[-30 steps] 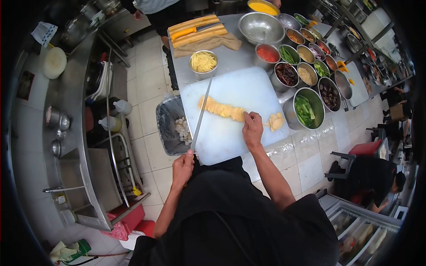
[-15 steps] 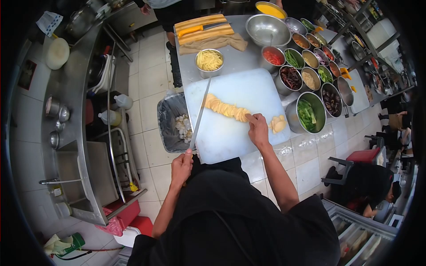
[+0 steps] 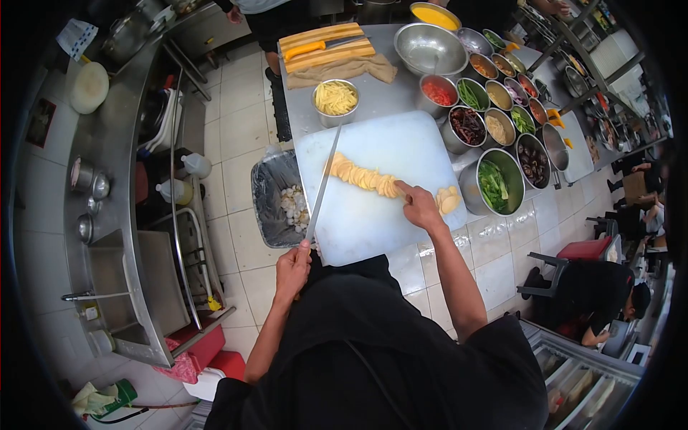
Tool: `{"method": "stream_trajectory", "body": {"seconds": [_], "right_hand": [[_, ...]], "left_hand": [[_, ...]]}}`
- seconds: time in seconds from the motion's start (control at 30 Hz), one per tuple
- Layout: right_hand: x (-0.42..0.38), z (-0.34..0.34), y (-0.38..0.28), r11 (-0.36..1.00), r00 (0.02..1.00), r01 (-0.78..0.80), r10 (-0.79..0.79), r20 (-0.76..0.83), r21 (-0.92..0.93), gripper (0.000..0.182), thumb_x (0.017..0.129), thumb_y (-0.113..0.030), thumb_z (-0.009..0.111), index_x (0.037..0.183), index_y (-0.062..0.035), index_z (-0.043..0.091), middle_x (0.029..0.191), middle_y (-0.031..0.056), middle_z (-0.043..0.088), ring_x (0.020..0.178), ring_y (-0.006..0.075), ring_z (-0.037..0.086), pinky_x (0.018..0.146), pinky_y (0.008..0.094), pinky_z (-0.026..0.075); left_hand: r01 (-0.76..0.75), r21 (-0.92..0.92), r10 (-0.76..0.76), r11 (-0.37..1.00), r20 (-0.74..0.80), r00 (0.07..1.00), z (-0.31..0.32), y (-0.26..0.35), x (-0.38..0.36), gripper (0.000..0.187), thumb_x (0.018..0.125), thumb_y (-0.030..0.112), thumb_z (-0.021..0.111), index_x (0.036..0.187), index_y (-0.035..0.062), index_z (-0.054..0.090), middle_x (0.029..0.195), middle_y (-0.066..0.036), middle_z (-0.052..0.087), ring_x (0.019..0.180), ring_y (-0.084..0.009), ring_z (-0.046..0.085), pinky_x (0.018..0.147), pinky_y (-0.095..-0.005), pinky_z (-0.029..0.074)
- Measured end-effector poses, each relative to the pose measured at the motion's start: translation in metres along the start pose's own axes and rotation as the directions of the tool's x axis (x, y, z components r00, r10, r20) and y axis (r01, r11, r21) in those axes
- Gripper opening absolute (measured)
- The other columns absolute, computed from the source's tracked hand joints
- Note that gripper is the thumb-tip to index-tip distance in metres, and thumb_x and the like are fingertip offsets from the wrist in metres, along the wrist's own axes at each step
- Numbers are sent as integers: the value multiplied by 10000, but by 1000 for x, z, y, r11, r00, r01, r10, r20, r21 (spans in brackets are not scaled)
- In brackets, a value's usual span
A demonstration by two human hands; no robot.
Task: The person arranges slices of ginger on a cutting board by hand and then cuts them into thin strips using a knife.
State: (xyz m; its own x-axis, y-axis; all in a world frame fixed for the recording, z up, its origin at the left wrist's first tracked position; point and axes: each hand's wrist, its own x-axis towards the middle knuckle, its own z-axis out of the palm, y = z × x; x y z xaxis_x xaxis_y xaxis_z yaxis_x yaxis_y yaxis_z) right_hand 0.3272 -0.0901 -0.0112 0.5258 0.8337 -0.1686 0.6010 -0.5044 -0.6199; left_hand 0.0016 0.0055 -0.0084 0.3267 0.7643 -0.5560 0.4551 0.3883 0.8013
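My left hand is wrapped round the handle of a long knife, low at the near left of a white cutting board. The blade slants up across the board's left side, at the left end of a row of overlapping pale yellow slices. At the row's right end is my right hand, closed, its index finger reaching onto the last slices and the other fingers curled in. A small separate pile of slices lies just right of that hand.
A metal bowl of yellow strips stands behind the board. Containers of cut vegetables, including a pot of greens, crowd the right. A lined bin is at left. Another knife lies on a striped board. Other people are nearby.
The whole view has shifted slightly left. My right index finger looks straighter along the end of the row; the knife and slices keep almost the same places on the board.
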Motion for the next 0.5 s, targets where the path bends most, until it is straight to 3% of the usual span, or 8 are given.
{"method": "stream_trajectory", "body": {"seconds": [0.1,0.2,0.27,0.3,0.37,0.5], "right_hand": [[-10,-11,-5,1000,998,-4,2,68,27,672,682,70,468,1323,-106,565,832,196,624,784,349,617,769,427,507],[-20,-14,-4,981,992,-125,120,43,149,614,690,70,502,1284,-69,574,822,176,629,710,319,616,708,400,516],[-20,-9,1,971,971,-104,146,-190,215,463,710,55,563,1159,-40,630,810,151,625,665,285,617,662,378,517],[-18,-4,3,971,970,-106,148,-191,216,463,710,55,563,1159,-40,630,810,151,625,665,285,617,662,378,517],[-9,11,4,982,865,15,81,-495,187,283,732,30,612,1000,-37,677,828,149,632,700,286,638,667,381,523],[2,34,-4,999,812,3,29,-583,54,211,741,4,640,929,-55,713,877,159,645,746,327,651,681,401,531]], "left_hand": [[4,-3,-4,1000,-6,1000,-1,0,0,610,943,562,554,706,1,576,505,2,454,418,-70,406,388,-252,292],[14,-31,-14,999,-5,1000,-2,1,-1,606,942,561,556,705,4,571,503,4,451,419,-70,407,387,-251,291],[9,-37,-9,999,0,1000,-3,2,-2,601,943,558,558,704,6,570,503,5,449,419,-70,405,386,-251,288],[10,-35,-10,999,2,1000,-3,3,-2,601,943,558,558,704,6,570,503,5,449,419,-70,405,386,-251,288],[13,-27,-13,1000,-2,1000,-2,5,-2,599,944,555,559,704,7,571,504,5,450,422,-69,405,389,-252,290],[-6,-4,6,1000,1,1000,0,2,1,598,944,554,560,703,7,570,505,6,451,426,-69,406,394,-251,292]]}}
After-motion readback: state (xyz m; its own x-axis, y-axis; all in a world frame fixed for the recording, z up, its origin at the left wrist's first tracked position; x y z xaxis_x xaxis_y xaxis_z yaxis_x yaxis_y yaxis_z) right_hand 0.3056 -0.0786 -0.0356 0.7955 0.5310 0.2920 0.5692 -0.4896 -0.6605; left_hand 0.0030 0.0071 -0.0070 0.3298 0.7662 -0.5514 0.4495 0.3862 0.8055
